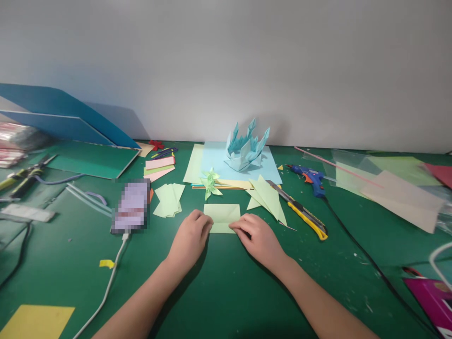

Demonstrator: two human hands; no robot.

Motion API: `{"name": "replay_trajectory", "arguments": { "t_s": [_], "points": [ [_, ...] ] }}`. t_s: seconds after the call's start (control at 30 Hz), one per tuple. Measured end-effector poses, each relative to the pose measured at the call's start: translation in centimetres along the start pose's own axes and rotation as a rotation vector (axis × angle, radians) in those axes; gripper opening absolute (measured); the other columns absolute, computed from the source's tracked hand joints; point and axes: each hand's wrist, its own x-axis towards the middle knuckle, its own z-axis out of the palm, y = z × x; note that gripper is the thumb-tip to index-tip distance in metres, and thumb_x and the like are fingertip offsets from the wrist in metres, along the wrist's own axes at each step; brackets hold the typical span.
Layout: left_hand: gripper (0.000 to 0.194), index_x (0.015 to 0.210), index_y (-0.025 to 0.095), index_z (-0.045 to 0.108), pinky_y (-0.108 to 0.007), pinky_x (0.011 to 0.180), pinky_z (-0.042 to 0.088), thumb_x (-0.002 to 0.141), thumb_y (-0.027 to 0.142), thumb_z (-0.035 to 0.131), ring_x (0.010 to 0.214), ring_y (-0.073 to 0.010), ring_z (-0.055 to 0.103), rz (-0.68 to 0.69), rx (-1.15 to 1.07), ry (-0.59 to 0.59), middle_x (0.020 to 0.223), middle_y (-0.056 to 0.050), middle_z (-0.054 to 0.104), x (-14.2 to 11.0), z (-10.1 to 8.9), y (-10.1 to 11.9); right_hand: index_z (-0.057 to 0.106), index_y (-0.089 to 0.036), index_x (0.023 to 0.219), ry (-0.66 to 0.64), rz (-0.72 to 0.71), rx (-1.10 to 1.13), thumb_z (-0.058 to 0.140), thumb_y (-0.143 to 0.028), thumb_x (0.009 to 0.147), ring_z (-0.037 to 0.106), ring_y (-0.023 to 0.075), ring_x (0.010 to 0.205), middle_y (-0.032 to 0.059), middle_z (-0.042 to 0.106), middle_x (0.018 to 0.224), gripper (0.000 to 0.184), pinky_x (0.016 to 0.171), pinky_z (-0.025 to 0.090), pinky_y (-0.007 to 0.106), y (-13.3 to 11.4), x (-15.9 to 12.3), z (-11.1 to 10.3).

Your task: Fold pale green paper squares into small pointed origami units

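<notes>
A folded pale green paper (pixel 222 215) lies flat on the green table (pixel 219 287) in front of me. My left hand (pixel 190 238) is curled, its fingertips pinching the paper's near left edge. From the other side, my right hand (pixel 256 235) has bent fingers pressed on the near right edge. Behind the paper sit a small green folded paper flower (pixel 211 181), several green folded pieces (pixel 168 199) to the left, and green pointed paper shapes (pixel 266 195) to the right.
A blue folded paper model (pixel 246 147) stands on a light blue sheet (pixel 215 162) by the wall. A yellow box cutter (pixel 303 214) and blue glue gun (pixel 310 178) lie right. A phone (pixel 131 205) with white cable (pixel 108 282) lies left, pliers (pixel 21 176) far left.
</notes>
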Motion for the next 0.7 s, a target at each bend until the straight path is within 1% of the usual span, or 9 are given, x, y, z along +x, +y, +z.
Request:
{"name": "replay_trajectory", "arguments": {
  "t_s": [0.2,0.27,0.37,0.5,0.6,0.7],
  "points": [
    [0.018,0.078,0.016,0.06,-0.035,0.074,0.046,0.087,0.014,0.045,0.082,-0.0204,0.052,0.033,0.07,0.059,0.086,-0.006,0.053,0.03,-0.02,0.07,0.068,-0.018,0.086,0.001,-0.005,-0.003,0.05,-0.012,0.087,0.057,0.0193,0.073,0.0053,0.062,0.074,0.019,0.064,0.047,0.03,0.08,-0.07,0.01],
    [0.02,0.078,0.016,0.061,-0.034,0.073,0.046,0.087,0.013,0.043,0.081,-0.0196,0.051,0.048,0.071,0.037,0.085,-0.006,0.053,0.04,-0.05,0.2,0.068,-0.019,0.086,0.0,-0.003,-0.006,0.05,-0.012,0.086,0.057,0.0192,0.073,0.0051,0.062,0.075,0.019,0.064,0.047,0.03,0.07,-0.07,0.02],
    [0.025,0.08,0.017,0.061,-0.031,0.072,0.045,0.087,0.008,0.039,0.077,-0.0178,0.051,0.099,0.057,-0.034,0.082,-0.005,0.055,0.01,-0.08,0.31,0.068,-0.019,0.085,-0.001,0.002,-0.005,0.05,-0.012,0.087,0.057,0.0193,0.073,0.005,0.062,0.074,0.019,0.064,0.047,0.03,0.01,-0.06,0.06],
    [0.033,0.082,0.018,0.063,-0.03,0.071,0.045,0.084,0.0,0.036,0.077,-0.0175,0.051,0.176,0.063,-0.06,0.083,-0.004,0.058,-0.02,-0.05,0.17,0.068,-0.019,0.085,0.006,-0.013,0.0,0.049,-0.012,0.087,0.056,0.0192,0.073,0.0051,0.06,0.074,0.02,0.065,0.046,0.03,0.05,-0.08,0.11],
    [0.036,0.083,0.018,0.065,-0.03,0.07,0.046,0.083,-0.002,0.036,0.076,-0.017,0.053,0.21,0.061,-0.064,0.083,-0.004,0.06,-0.07,-0.03,-0.03,0.068,-0.018,0.086,0.041,-0.042,-0.037,0.049,-0.012,0.087,0.054,0.0202,0.078,0.0073,0.059,0.08,0.02,0.068,0.045,0.032,0.01,-0.09,0.0],
    [0.036,0.087,0.018,0.067,-0.03,0.071,0.048,0.082,-0.001,0.037,0.078,-0.0177,0.054,0.231,0.109,-0.084,0.086,-0.005,0.06,-0.3,-0.18,0.03,0.069,-0.019,0.086,0.074,-0.087,-0.133,0.048,-0.017,0.088,0.05,0.0223,0.085,0.0094,0.057,0.09,0.021,0.073,0.041,0.035,-0.42,-0.11,-0.26]
  ]
}}
